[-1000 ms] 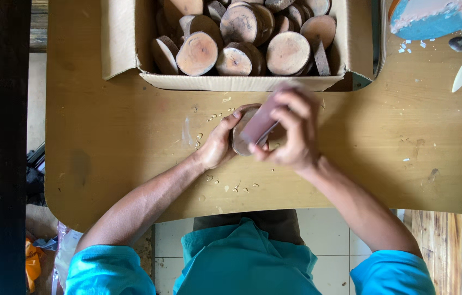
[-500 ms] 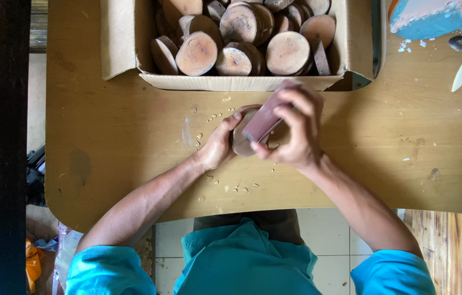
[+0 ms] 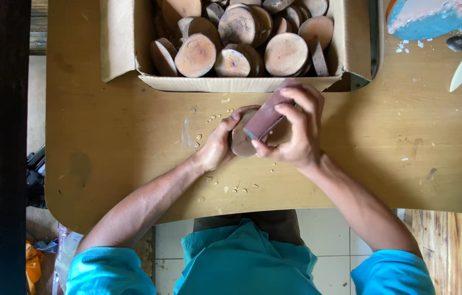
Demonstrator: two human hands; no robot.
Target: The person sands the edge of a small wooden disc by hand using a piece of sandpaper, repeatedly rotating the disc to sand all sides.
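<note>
Two hands meet mid-table, I see. My left hand [image 3: 217, 146] cups a wood disc [image 3: 240, 141] on the table [image 3: 105, 136]; my right hand [image 3: 295, 131] pinches a reddish sanding block [image 3: 266, 117] against it, just below the box [image 3: 242, 83] of discs.

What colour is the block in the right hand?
Reddish brown; the block shows best in the head view, gripped by the right hand.

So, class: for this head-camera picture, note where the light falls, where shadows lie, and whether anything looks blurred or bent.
Head view: soft, even light on the table; faint shadow under the right hand and left hand; wood slice and reddish block sharp; cardboard box edges bow slightly from the wide lens; no glare.
</note>
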